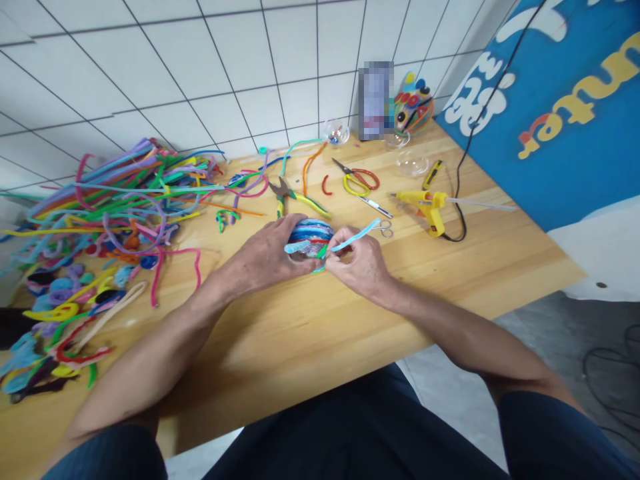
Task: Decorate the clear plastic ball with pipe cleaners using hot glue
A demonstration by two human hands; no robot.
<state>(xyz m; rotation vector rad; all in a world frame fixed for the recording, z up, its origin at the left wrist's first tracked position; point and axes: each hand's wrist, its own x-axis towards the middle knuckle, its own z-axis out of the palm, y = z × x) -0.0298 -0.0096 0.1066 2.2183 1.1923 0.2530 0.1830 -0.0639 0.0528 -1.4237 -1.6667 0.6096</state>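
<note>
The left grip [267, 255] hides one side of the striped blue object [311, 231].

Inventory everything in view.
Wall: one, white, back
Table: one, tan, centre
Sign: one, blue, right
Ball: one, mostly blue, centre
Held strip: one, light blue, ball's right
Other strips: many, mixed, mostly left
Pliers: one, green and yellow, behind ball
Scissors: one, red and yellow, right of pliers
Ringed tool: one, silver, near held strip
Slim tool: one, silver, right
Glue gun: one, yellow, right
Cutter: one, yellow, behind glue gun
Domes: several, clear, near wall
Decorated ball: one, mixed, near wall
Blurred panel: one, greyish, near wall
Cords: several, black, right
Sleeves: two, dark, bottom
Forearms: two, over table
Left hand: one, gripping ball
Right hand: one, gripping held strip
</note>
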